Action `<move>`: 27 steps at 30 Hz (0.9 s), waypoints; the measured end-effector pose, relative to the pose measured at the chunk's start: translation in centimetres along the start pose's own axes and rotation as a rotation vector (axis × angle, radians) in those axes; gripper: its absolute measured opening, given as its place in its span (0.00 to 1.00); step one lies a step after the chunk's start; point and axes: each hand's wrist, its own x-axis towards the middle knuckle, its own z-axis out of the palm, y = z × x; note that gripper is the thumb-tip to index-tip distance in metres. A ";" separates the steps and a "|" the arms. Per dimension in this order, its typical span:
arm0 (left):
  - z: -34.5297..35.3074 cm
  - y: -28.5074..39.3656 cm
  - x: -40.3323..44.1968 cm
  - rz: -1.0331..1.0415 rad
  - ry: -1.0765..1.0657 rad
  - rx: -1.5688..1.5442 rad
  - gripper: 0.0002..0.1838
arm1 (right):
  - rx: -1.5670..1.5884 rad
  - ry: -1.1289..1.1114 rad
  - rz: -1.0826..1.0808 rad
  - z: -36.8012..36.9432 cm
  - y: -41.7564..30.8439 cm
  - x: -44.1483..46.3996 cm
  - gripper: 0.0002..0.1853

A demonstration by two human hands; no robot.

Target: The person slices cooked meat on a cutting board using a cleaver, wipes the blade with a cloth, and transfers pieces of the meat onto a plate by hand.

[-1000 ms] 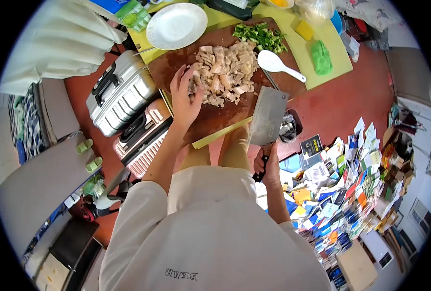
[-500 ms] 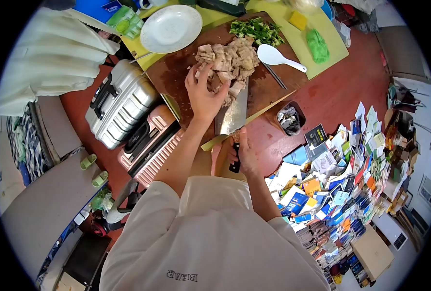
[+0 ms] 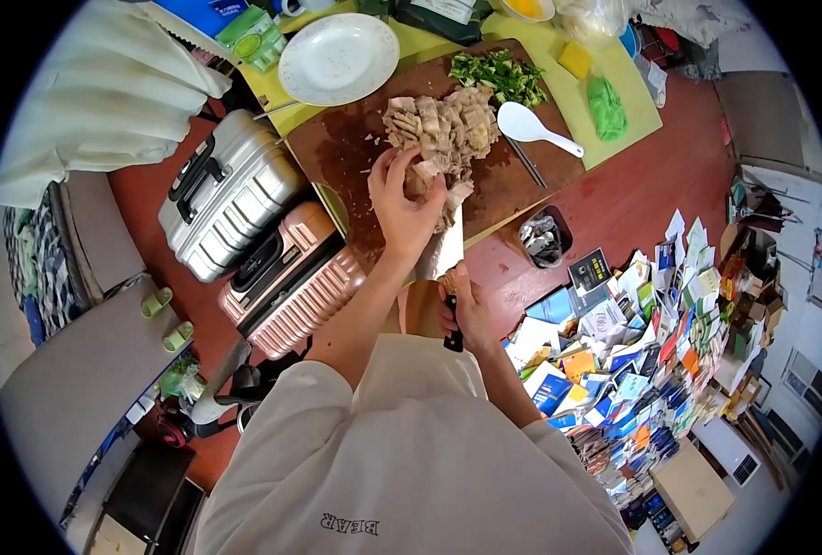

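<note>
A heap of chopped cooked meat (image 3: pixel 448 125) lies on the brown cutting board (image 3: pixel 337 153). My left hand (image 3: pixel 405 208) reaches over the heap's near edge, thumb and curled fingers around some of the meat pieces. Low in front of my body, my right hand (image 3: pixel 466 310) is wrapped round the black handle of a kitchen knife (image 3: pixel 443 254). Its blade points away from me and its far end passes below the nearest meat, partly hidden. Chopped green vegetables (image 3: pixel 499 77) sit at the board's far side. A white rice paddle (image 3: pixel 531 128) and dark chopsticks (image 3: pixel 527 165) rest right of the meat.
A white oval plate (image 3: pixel 339 57) stands beyond the board's left side. On the yellow tabletop (image 3: pixel 628 129) are a yellow sponge (image 3: pixel 575 60) and a green bag (image 3: pixel 606 109). Two suitcases (image 3: pixel 235 199) stand left; a bin (image 3: pixel 542 239) and piled books (image 3: pixel 614 351) are right.
My left hand has shifted slightly right and nearer to me, its fingers still at the meat. The knife blade appears narrower and more tilted. The whole view has moved a little.
</note>
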 end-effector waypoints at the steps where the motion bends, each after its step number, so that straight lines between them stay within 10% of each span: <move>1: -0.1 0.2 -0.1 -0.014 0.004 -0.024 0.27 | -0.007 -0.001 0.002 -0.1 -0.2 -0.4 0.31; 16: -2.8 4.8 8.7 0.109 0.174 0.040 0.23 | -0.095 -0.163 -0.069 3.1 -9.1 0.4 0.31; 27: -0.4 -11.3 27.2 -0.023 0.140 -0.057 0.21 | 0.076 -0.174 0.220 12.7 -20.9 15.1 0.28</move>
